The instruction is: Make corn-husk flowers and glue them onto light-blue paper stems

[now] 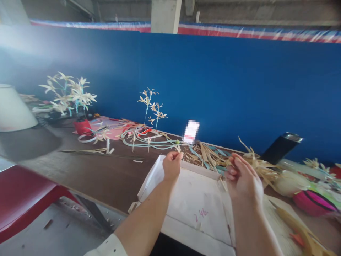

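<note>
Above the far left corner of a white cardboard box lid (191, 202), my left hand (172, 164) is closed in a pinch on a small pale strip (178, 147) with a green bit near its tip. My right hand (243, 177) is raised over the lid's right edge, its fingers curled together; whatever they hold, if anything, is too small to make out. Dry husk strips (210, 156) lie behind the lid, between and beyond the hands. Pale blue-green cords (149, 145) curve across the table to the left of them.
On the brown table (112, 181) stand a flower arrangement in a red pot (82, 127), two flower stems (147, 103), a lit phone (191, 131) and a tilted black bottle (279, 147). A pink pouch (314, 203) lies right; a red chair (29, 199) stands left.
</note>
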`<state>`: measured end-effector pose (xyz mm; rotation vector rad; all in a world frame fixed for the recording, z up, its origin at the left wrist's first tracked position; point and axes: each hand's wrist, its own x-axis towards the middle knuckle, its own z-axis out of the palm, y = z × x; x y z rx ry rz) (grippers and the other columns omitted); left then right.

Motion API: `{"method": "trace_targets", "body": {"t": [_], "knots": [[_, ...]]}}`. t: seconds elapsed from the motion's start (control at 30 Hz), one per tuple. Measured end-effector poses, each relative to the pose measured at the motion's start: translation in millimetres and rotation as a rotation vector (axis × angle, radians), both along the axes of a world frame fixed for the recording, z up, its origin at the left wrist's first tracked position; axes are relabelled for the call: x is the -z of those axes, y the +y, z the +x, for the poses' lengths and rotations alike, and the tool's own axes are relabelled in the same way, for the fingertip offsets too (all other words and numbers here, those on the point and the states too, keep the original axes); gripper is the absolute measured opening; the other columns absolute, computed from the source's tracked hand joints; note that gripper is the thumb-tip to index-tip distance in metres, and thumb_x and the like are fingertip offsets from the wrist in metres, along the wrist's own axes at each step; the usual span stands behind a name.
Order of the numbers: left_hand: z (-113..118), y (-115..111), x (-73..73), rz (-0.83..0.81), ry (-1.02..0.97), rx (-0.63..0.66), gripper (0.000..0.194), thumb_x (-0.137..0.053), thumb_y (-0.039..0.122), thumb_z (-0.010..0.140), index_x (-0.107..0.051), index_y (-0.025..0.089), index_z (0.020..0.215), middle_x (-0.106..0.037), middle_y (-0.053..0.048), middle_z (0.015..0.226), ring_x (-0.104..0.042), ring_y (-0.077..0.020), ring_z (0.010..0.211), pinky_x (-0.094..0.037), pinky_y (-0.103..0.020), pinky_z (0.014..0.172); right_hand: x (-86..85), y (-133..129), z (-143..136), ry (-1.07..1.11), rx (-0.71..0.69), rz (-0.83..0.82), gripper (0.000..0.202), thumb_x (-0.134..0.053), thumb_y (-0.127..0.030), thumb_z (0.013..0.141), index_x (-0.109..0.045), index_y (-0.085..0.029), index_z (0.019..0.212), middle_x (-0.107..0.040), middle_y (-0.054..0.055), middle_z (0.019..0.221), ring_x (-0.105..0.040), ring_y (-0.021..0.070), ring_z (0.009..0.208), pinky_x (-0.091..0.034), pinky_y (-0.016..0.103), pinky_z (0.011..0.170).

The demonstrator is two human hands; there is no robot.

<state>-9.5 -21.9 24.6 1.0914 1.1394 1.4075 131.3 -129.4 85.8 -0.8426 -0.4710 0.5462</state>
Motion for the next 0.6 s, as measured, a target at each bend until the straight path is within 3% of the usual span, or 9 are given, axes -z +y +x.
{"method": "trace_targets", "body": {"t": [0.13,0.27,0.4,0.6], "knots": [[-1,1,1.6,0.030,-0.035,0.004,0.025,-0.066,0.040,0.067,-0.064,0.016,0.074,-0.064,-0.001,0.068,-0.053,-0.0116,0.063,-0.041,-0.022,0.063,-19.7,-41,-9,-0.060,-0.039,0.005,0.024,-0.073,-0.019,0.063,-0.069,-0.013,0.086,-0.059,0.002,0.072,-0.034,0.0001,0.043,-0.023,0.011,0.035],[0,1,3.3,0.043,-0.058,0.014,0.026,-0.066,0.040,0.066,-0.064,0.016,0.073,-0.063,-0.001,0.067,-0.052,-0.0111,0.061,-0.041,-0.022,0.062,-17.0,-71,-16,-0.053,0.003,-0.045,0.022,-0.071,-0.019,0.066,-0.069,-0.014,0.087,-0.059,0.003,0.073,-0.030,-0.0007,0.041,-0.024,0.011,0.035],[1,1,3.9,0.051,-0.066,0.018,0.025,-0.066,0.040,0.066,-0.064,0.016,0.073,-0.064,-0.001,0.067,-0.053,-0.0112,0.062,-0.041,-0.022,0.063,-6.3,-79,-21,0.032,-0.025,-0.076,0.022,-0.072,-0.020,0.065,-0.069,-0.013,0.086,-0.057,0.001,0.068,-0.028,-0.0014,0.040,-0.023,0.010,0.035],[2,2,5.4,0.030,-0.058,0.015,0.027,-0.068,0.042,0.065,-0.065,0.017,0.073,-0.064,0.000,0.068,-0.054,-0.0115,0.063,-0.041,-0.022,0.063,11.9,-75,-35,-0.006,-0.087,-0.079,0.021,-0.072,-0.023,0.066,-0.070,-0.015,0.086,-0.059,0.003,0.070,-0.030,-0.0004,0.042,-0.024,0.013,0.038]]}}
